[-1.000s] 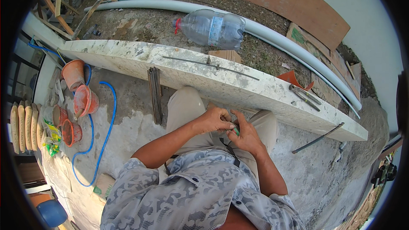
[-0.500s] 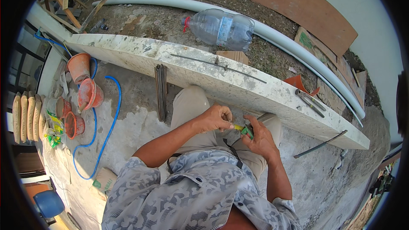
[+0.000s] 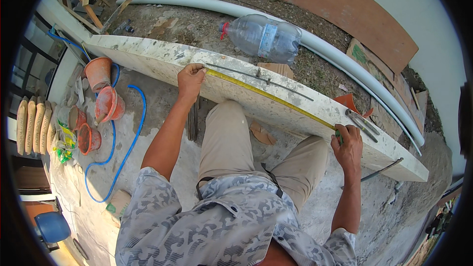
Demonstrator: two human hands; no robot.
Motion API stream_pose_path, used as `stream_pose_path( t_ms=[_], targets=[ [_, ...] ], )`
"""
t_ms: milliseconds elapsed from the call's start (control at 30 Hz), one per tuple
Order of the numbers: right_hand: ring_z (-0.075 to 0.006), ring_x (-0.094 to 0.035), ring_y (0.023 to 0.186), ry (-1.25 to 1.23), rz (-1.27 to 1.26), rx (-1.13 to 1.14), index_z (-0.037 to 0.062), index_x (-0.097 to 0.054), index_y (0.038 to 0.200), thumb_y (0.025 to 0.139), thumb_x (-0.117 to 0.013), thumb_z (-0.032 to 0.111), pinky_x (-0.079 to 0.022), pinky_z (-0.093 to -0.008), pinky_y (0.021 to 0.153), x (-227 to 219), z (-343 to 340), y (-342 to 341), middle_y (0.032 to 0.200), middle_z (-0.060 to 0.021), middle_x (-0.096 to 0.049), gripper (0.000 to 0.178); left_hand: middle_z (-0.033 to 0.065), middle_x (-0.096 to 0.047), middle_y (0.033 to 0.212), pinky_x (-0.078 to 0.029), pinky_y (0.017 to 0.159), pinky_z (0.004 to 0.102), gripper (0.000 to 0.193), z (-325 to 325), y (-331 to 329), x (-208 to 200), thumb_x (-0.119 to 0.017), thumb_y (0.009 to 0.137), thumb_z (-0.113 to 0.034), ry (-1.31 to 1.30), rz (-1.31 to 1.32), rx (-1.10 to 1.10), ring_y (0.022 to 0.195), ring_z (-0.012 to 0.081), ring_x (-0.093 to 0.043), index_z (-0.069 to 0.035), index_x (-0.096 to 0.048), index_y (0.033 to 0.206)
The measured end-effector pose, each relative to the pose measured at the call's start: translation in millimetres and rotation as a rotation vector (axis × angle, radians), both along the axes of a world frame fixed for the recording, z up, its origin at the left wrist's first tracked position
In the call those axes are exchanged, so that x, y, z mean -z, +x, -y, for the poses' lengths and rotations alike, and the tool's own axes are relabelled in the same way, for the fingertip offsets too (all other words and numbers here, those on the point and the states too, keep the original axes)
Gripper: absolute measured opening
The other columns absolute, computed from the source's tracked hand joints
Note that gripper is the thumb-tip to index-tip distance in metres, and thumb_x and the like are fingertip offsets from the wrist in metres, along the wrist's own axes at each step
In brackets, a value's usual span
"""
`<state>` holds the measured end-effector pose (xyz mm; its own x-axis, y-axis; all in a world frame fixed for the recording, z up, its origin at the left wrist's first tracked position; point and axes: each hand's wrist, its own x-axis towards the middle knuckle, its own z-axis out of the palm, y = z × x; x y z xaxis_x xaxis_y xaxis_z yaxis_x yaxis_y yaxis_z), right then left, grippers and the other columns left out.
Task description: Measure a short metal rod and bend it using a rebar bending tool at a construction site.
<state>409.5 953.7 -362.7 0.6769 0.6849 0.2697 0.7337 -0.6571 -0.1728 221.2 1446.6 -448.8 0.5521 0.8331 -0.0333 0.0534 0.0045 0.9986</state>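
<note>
Along the near edge of the pale ledge [image 3: 157, 52], a yellow tape measure [image 3: 276, 98] is drawn out straight, its end pinched in the left hand [image 3: 190, 83] between thumb and fingers, its green case [image 3: 338, 136] gripped by the right hand [image 3: 349, 149], with a thin rod [image 3: 290, 90] beside the blade and pincers [image 3: 362, 127] near the case.

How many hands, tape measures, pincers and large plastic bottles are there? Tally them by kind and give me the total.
Hands: 2 (left hand, right hand)
Tape measure: 1
Pincers: 1
Large plastic bottle: 1
Total: 5
</note>
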Motion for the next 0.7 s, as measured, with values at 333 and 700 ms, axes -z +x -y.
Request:
stream_pose_path(
  t_ms=[333,700],
  targets=[
    [-0.0336,-0.061,0.101,-0.012,0.082,-0.012,0.0139,-0.072,0.114,0.08,-0.077,0.02,-0.049,-0.046,0.084,11.8,-26.9,14.9,0.105,-0.0145,-0.064,0.035,0.0122,-0.076,0.111,-0.054,0.087,0.0303,0.035,-6.9,14.7,16.0,-0.069,0.093,-0.002,0.379,-0.262,-0.172,0.096,0.0177,-0.071,0.002,-0.07,0.127],
    [-0.0332,-0.06,0.102,-0.011,0.096,0.008,0.0138,-0.072,0.115,0.079,-0.078,0.02,-0.05,-0.0458,0.085,13.9,-24.4,24.5,0.105,-0.0137,-0.064,0.036,0.0119,-0.076,0.112,-0.054,0.085,0.0298,0.04,-9.1,15.2,14.8,-0.068,0.089,0.002,0.474,-0.286,-0.107,0.092,0.0163,-0.07,-0.001,-0.07,0.128]
  ],
)
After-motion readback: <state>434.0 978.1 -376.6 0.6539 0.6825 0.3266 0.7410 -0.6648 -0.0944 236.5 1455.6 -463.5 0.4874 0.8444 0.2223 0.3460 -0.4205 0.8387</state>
